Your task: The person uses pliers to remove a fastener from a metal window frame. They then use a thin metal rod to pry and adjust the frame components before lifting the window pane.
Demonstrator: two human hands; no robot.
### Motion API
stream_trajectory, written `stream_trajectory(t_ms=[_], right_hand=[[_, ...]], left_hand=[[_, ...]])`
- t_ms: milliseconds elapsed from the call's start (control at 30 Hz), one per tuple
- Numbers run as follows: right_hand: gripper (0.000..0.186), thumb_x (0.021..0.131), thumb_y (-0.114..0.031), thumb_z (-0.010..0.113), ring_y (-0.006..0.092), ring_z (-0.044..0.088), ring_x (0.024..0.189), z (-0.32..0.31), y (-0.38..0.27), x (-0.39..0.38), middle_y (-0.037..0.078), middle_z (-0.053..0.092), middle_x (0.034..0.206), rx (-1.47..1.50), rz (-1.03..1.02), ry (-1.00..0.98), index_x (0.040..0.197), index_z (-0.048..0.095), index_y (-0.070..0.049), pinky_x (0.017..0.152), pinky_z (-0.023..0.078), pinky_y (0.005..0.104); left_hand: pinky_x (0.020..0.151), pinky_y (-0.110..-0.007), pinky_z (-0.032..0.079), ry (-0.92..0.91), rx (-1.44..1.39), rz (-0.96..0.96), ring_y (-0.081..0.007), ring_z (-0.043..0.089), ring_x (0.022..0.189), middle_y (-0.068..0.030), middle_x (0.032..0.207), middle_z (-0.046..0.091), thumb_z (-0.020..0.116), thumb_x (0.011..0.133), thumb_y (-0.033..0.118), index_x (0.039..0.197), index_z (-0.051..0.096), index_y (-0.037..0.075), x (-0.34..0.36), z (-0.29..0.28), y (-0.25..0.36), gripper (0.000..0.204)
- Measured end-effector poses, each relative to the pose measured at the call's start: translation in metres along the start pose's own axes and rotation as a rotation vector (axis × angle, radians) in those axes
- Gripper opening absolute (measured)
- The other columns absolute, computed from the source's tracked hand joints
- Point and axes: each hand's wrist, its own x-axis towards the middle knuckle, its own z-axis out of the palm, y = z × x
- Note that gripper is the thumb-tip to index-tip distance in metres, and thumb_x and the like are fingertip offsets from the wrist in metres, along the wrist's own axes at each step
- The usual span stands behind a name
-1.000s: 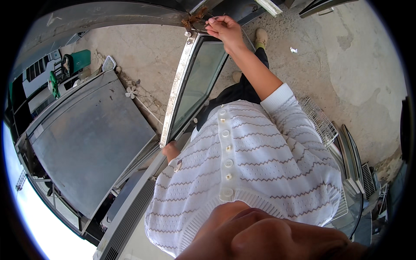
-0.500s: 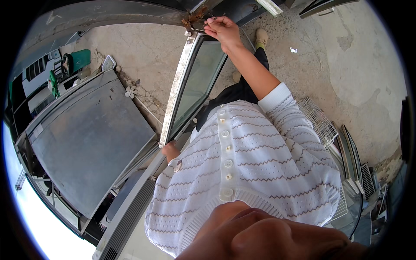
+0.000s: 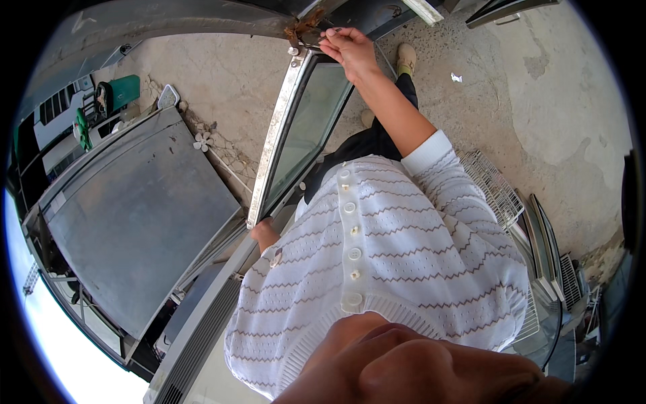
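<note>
A glass door [image 3: 303, 128] in a silver, spotted metal frame stands slanting before my body. My left hand [image 3: 263, 231] grips its near end; the fingertips are partly hidden behind the frame. At the far end, my right hand [image 3: 344, 48] is pinched on something small and dark that I cannot make out, beside a rusty brown bracket [image 3: 300, 28] on a dark metal beam [image 3: 202, 20]. A small white fitting [image 3: 292, 51] tops the frame's corner, just left of my right fingers.
A grey metal cabinet [image 3: 141, 222] fills the left, with green and black items [image 3: 121, 94] beyond it and a white fan blade [image 3: 202, 141] on the concrete floor [image 3: 552, 101]. At right lie wire racks [image 3: 492, 188] and leaning frames [image 3: 545, 242]. A vented panel [image 3: 202, 330] is beside me.
</note>
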Motion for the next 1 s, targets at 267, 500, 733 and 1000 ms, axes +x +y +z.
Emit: stream_trajectory(t_ms=[267,500,733,1000], right_hand=[[0.011,0.081,-0.007,0.068,0.0176,0.065,0.07,0.01,0.002,-0.007,0.009,0.066,0.084,-0.298,-0.441,-0.119,0.083,0.057,-0.004,0.062,0.055,0.0269],[0.006,0.078,-0.014,0.064,0.0233,0.062,0.066,0.043,-0.015,-0.034,0.002,0.061,0.075,-1.25,-1.221,-0.246,0.082,0.06,-0.014,0.054,0.051,0.0346],[0.008,0.082,-0.016,0.066,0.0185,0.064,0.066,0.037,-0.025,-0.037,0.002,0.064,0.077,-1.152,-1.069,-0.208,0.088,0.063,-0.013,0.056,0.05,0.0286],[0.012,0.086,-0.01,0.065,0.0151,0.065,0.078,-0.003,-0.012,-0.011,0.01,0.066,0.087,-0.143,-0.25,-0.127,0.087,0.055,-0.003,0.066,0.055,0.0243]], left_hand=[[0.095,-0.029,0.042,0.079,0.033,0.015,-0.0193,0.049,0.121,-0.0057,0.134,0.05,0.061,0.073,0.043,0.125,0.055,0.025,-0.033,-0.018,0.015,0.056],[0.094,-0.034,0.043,0.151,0.143,0.157,-0.0245,0.052,0.118,-0.008,0.129,0.053,0.062,0.075,0.042,0.115,0.062,0.031,-0.02,-0.002,0.0,0.042],[0.064,-0.042,0.048,0.648,-0.071,0.434,-0.0322,0.062,0.077,-0.0109,0.078,0.064,0.066,0.061,0.023,0.07,0.067,0.012,0.004,0.033,-0.024,0.015],[0.072,-0.043,0.049,0.562,-0.164,0.305,-0.0357,0.061,0.085,-0.016,0.082,0.064,0.067,0.064,0.023,0.077,0.067,0.01,-0.013,0.021,-0.012,0.019]])
